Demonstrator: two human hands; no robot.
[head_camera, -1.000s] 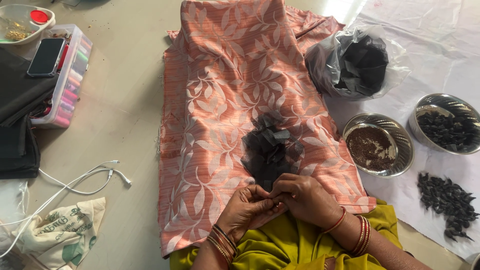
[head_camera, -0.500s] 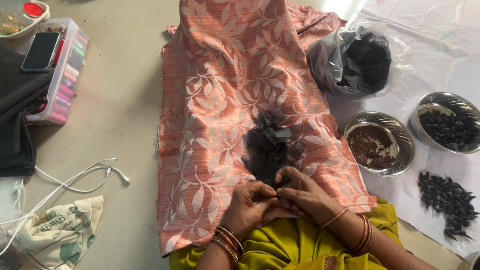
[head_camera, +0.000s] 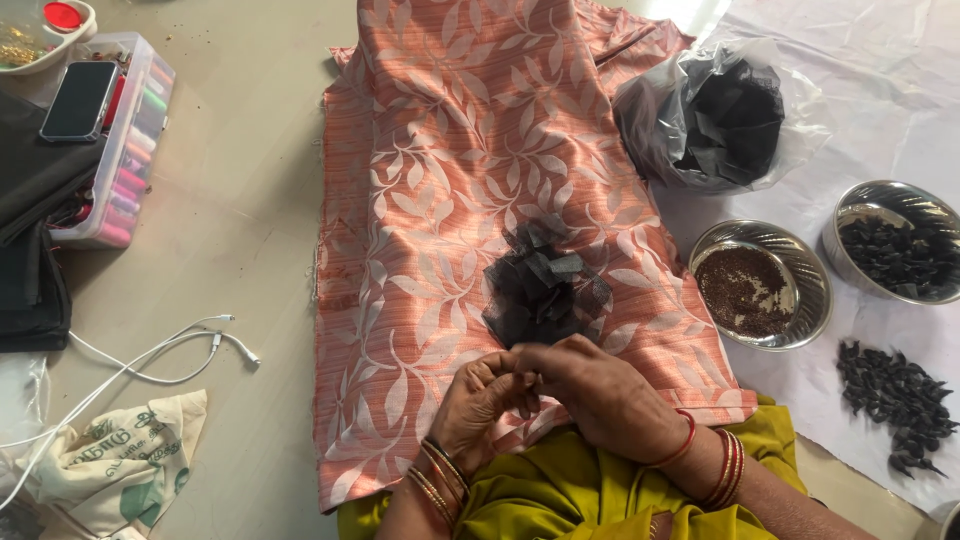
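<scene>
Head-worn view, steeply downward, close

A smooth grey-beige floor (head_camera: 250, 230) fills the view, seen from above; no wall or window shows. A white sheet (head_camera: 880, 90) covers the floor's right side, brightest at the top edge where light falls. At the left lie dark folded cloth (head_camera: 35, 240) and 1 white cable (head_camera: 150, 360).
</scene>
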